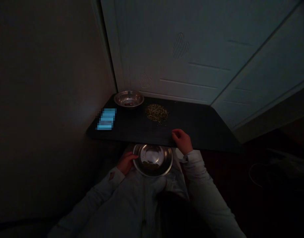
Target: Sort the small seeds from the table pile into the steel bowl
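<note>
Apparently sat in dim light, in a pale jacket (pixel 203 178), with a steel bowl (pixel 153 152) on the lap, just below the front edge of a dark table (pixel 196 122). Gripped that bowl narrowly with the left hand (pixel 126 162), by the left side of the rim. Saw a little greenish matter (pixel 150 166) inside, gathered toward the near wall. Held the right hand (pixel 183 140) slightly farther off, over the tabletop's front edge, with curled fingers; could not tell how tight a pinch, nor of anything caught in it, nor of contact with the surface. Noted a lit, blurred rectangle (pixel 106 119) at the table's left side. Found the loose pile of small pale and greenish-brown pieces (pixel 156 113) on the tabletop, beyond the right hand and to its left, apart from it, with a few strays along the near side. Judged the step as picking from the pile by hand, probably into the lap bowl, and partway along at most. Called next, most likely, for a release over the bowl if carrying anything, otherwise for a forward reach and a fine fingertip pinch, with the rim steadied. Spotted a second steel bowl (pixel 129 96) at the far left corner, near a white panel (pixel 152 49) with striped hearts.
</note>
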{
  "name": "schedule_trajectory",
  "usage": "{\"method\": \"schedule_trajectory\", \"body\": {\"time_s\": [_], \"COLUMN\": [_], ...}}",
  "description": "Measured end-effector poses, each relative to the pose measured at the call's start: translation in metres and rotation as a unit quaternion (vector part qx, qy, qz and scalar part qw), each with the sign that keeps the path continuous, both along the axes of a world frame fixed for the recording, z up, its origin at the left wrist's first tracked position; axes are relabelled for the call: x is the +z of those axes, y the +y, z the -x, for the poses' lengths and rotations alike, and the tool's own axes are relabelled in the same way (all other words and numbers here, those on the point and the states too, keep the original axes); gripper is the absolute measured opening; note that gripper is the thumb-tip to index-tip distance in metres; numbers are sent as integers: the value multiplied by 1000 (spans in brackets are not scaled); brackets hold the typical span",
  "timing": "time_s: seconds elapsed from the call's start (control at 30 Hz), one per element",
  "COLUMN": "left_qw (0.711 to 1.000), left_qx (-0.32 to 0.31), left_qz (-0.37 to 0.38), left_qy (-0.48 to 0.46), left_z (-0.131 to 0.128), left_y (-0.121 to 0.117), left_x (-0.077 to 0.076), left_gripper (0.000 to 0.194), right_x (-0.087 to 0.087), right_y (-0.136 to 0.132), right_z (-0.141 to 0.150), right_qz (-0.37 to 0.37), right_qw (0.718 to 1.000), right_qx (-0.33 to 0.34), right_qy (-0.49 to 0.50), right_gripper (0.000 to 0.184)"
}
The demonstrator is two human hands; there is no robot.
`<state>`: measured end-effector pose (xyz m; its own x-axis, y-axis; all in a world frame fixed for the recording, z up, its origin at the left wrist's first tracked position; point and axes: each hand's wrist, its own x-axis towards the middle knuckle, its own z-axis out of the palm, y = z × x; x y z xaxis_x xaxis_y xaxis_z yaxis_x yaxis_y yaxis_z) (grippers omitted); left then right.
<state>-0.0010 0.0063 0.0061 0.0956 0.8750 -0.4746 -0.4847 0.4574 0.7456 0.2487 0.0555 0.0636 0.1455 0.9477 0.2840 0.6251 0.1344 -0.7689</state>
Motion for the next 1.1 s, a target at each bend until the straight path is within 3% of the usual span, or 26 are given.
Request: {"method": "schedule_trajectory", "body": {"time_s": [0.73,0.97,1.1], "left_qw": [1000,1000,1000], "left_qx": [4,1,6], "left_qz": [-2,-2,3], "left_qy": [-8,-9,-12], "left_z": [1,0,0], "left_y": [0,1,1], "left_x": [-3,-4,-3], "left_gripper": [14,14,15], "right_x": [2,2,2], "right_y": [-10,-10,-5], "right_z": [20,14,10], "right_qz": [32,44,50], "right_qw": [998,990,982], "right_qx": [53,108,88], "right_qy": [-23,75,158], "right_gripper": [22,22,24]}}
